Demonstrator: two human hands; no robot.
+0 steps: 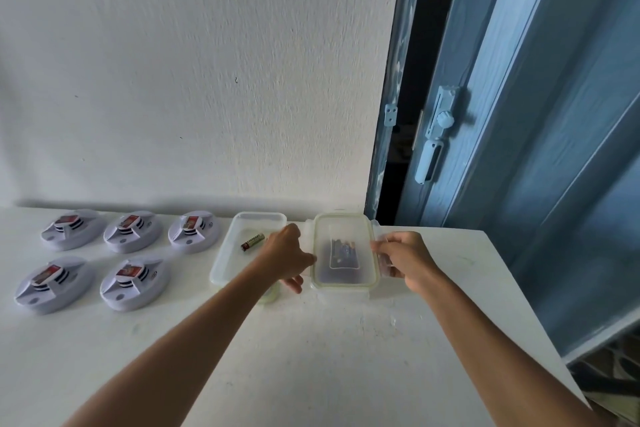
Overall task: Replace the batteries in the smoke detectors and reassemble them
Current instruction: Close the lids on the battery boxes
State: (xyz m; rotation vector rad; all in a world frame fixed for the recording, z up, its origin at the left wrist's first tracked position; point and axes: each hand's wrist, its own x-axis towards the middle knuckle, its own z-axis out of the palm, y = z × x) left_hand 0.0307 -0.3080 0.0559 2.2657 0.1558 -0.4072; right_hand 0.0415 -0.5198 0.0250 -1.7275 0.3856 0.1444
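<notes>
While both hands flank lidded container [343,250] of batteries, left hand [289,255] and right hand [401,258] pinch side latches; abrupt release risks spilling batteries. Five smoke detectors [133,232] wait at left.

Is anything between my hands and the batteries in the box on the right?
Yes. The lid sits on top of the right container, covering the dark batteries inside. The left hand and right hand are at its side clips. The lid must come off first.
</notes>
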